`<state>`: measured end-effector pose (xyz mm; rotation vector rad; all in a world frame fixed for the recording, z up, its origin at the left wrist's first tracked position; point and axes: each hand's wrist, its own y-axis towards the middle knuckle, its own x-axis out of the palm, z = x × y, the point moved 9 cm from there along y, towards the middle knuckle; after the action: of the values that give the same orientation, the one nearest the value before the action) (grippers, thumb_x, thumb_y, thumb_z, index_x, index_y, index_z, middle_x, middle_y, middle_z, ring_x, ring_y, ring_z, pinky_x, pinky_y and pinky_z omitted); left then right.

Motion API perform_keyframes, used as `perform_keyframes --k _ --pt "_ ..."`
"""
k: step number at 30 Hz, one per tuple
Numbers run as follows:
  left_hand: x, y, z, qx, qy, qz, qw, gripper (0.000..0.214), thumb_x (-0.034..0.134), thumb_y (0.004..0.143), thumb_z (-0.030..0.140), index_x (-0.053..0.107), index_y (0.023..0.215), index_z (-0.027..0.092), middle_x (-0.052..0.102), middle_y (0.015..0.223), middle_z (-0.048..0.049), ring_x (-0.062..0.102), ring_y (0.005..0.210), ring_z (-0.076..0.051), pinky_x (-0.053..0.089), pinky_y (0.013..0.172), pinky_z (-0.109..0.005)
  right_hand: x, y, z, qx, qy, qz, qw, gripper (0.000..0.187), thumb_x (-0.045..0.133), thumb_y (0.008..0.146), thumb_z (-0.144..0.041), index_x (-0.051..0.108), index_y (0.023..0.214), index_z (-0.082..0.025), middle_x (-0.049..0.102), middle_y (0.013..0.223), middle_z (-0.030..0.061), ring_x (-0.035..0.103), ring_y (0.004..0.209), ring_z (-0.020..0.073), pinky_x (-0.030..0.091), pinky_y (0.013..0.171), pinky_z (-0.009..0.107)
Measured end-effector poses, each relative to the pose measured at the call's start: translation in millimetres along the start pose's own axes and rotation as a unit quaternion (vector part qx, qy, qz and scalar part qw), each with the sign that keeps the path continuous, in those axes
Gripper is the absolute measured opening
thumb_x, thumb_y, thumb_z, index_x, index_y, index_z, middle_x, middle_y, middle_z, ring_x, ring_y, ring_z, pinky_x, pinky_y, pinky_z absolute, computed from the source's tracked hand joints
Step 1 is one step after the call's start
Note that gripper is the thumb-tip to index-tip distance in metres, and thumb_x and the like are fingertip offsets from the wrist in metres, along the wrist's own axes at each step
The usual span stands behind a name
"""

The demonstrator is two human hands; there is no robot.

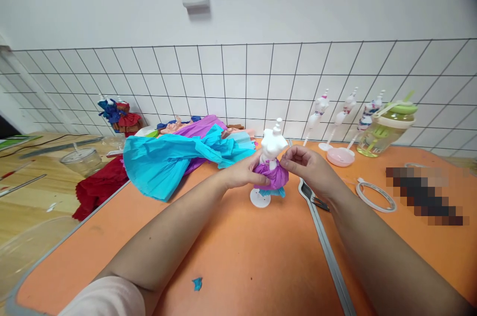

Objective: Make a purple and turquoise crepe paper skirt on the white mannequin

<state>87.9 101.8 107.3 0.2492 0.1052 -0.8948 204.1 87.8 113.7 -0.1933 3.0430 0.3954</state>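
A small white dress-form mannequin (274, 143) stands upright on its round white base (260, 198), on the orange table. Purple crepe paper (274, 177) wraps its lower body as a skirt, with a blue paper edge (275, 192) showing underneath. From the left, my left hand (244, 171) closes on the purple skirt, thumb across its front. My right hand (303, 162) is at the skirt's right upper edge, thumb and index finger pinched together there and the other fingers curled. Whatever sits between those fingertips is too small to make out.
Bright blue crepe paper (167, 162) lies at back left, beside dark red paper (99, 189). Scissors (320, 202) lie by a grey strip (330, 256) on the right. Further right are a tape ring (376, 197), a pink dish (340, 157), several mannequins and a green-lidded bottle (387, 129).
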Motion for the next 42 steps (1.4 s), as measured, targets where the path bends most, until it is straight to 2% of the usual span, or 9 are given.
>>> perform_keyframes --k 6,13,17,19,24,30,34,37,42 --pt "13.8 -1 1 -0.008 0.02 -0.023 1.0 0.053 0.066 0.058 0.013 0.054 0.11 0.017 0.055 0.098 -0.0021 0.053 0.092 -0.019 0.044 0.075 -0.028 16 -4 11 0.053 0.089 -0.052 0.993 0.033 0.08 0.067 -0.037 0.052 0.074 -0.022 0.059 0.084 -0.0013 0.055 0.078 0.0152 0.044 0.07 0.028" --pt "-6.4 3 -15 -0.016 -0.045 0.032 0.998 0.068 0.065 0.054 0.01 0.047 0.119 0.021 0.055 0.099 -0.0019 0.055 0.089 -0.018 0.043 0.069 -0.026 4 3 30 0.063 0.164 0.009 0.984 0.022 0.066 0.079 -0.042 0.059 0.086 -0.022 0.061 0.089 0.0014 0.056 0.076 0.0151 0.045 0.068 0.029" --pt "-21.3 1 -19 -0.026 -0.079 0.071 0.994 0.068 0.067 0.057 0.011 0.045 0.12 0.023 0.056 0.097 -0.0009 0.056 0.087 -0.016 0.043 0.069 -0.025 -28 -8 10 -0.093 0.01 0.203 0.975 0.017 0.059 0.084 -0.038 0.055 0.079 -0.023 0.055 0.079 -0.0002 0.052 0.072 0.0149 0.044 0.07 0.03" --pt "-24.4 0 -19 -0.031 -0.095 0.075 0.992 0.066 0.07 0.059 0.012 0.046 0.119 0.023 0.057 0.095 -0.0009 0.056 0.084 -0.014 0.043 0.069 -0.024 -26 -18 -9 -0.179 -0.108 0.232 0.95 0.016 0.06 0.084 -0.036 0.055 0.078 -0.023 0.053 0.076 -0.0006 0.051 0.072 0.0152 0.044 0.07 0.03" --pt "-22.4 -1 -17 -0.036 -0.11 0.062 0.991 0.054 0.076 0.063 0.02 0.049 0.11 0.021 0.057 0.092 -0.0004 0.057 0.08 -0.013 0.044 0.07 -0.025 4 -18 -14 -0.212 -0.249 0.132 0.936 0.011 0.063 0.083 -0.032 0.057 0.083 -0.023 0.06 0.081 0.0007 0.055 0.077 0.0168 0.044 0.075 0.031" --pt "-18.4 0 -18 -0.027 -0.109 0.036 0.993 0.046 0.079 0.06 0.023 0.053 0.098 0.017 0.056 0.089 -0.002 0.055 0.079 -0.015 0.044 0.069 -0.026 14 -6 18 -0.127 -0.197 0.012 0.972 0.024 0.055 0.088 -0.042 0.062 0.079 -0.021 0.065 0.08 0.0018 0.059 0.08 0.018 0.045 0.075 0.031" --pt "-26.7 -3 -14 -0.021 -0.102 0.023 0.994 0.049 0.078 0.058 0.021 0.054 0.101 0.017 0.054 0.091 -0.0025 0.054 0.079 -0.014 0.043 0.065 -0.024 -7 -1 28 -0.111 -0.104 0.064 0.986 0.043 0.041 0.094 -0.049 0.059 0.068 -0.02 0.061 0.071 0.0027 0.057 0.073 0.0172 0.045 0.073 0.031" --pt "-30.9 -9 -7 -0.029 -0.018 -0.01 0.999 0.062 0.079 0.061 0.021 0.052 0.117 0.019 0.056 0.097 -0.0031 0.056 0.088 -0.017 0.046 0.073 -0.027 -20 2 31 -0.093 -0.094 0.11 0.985 0.04 0.046 0.091 -0.05 0.057 0.067 -0.021 0.058 0.07 0.0018 0.054 0.07 0.0164 0.044 0.07 0.031" --pt "-38.3 -13 0 -0.027 0.022 0.016 0.999 0.091 0.081 0.062 0.021 0.033 0.139 0.026 0.058 0.105 -0.0037 0.059 0.095 -0.019 0.049 0.077 -0.029 5 -1 18 -0.109 -0.12 0.022 0.986 0.022 0.06 0.084 -0.044 0.063 0.094 -0.024 0.064 0.099 0.0038 0.058 0.094 0.0198 0.045 0.083 0.034"
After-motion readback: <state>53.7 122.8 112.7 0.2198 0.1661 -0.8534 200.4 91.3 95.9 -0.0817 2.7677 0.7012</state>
